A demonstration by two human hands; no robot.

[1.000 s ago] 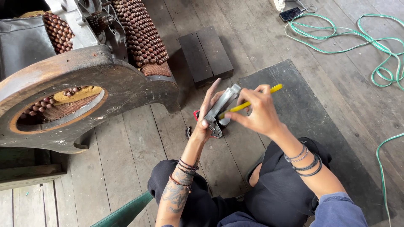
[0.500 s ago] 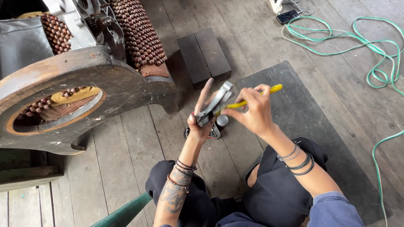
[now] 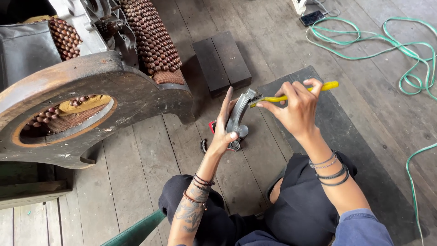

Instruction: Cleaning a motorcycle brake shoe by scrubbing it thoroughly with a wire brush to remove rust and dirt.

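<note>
My left hand (image 3: 224,130) holds a curved grey metal part (image 3: 240,114) upright over the plank floor, fingers stretched along its side. My right hand (image 3: 295,108) grips a small brush with a yellow handle (image 3: 300,94), and its bristle end touches the top of the metal part. Both wrists wear dark bracelets. A small red and black object (image 3: 213,129) lies on the floor just under the part, mostly hidden by my left hand.
A big rusty machine body (image 3: 132,98) with rows of brown studded rollers (image 3: 152,38) stands at the left. Two dark blocks (image 3: 221,61) lie ahead, a dark mat (image 3: 355,141) to the right, a green hose (image 3: 387,45) at far right, a phone (image 3: 312,17) at top.
Both hands have lifted slightly and the metal part now stands more upright. The brush has shifted along the part's top end.
</note>
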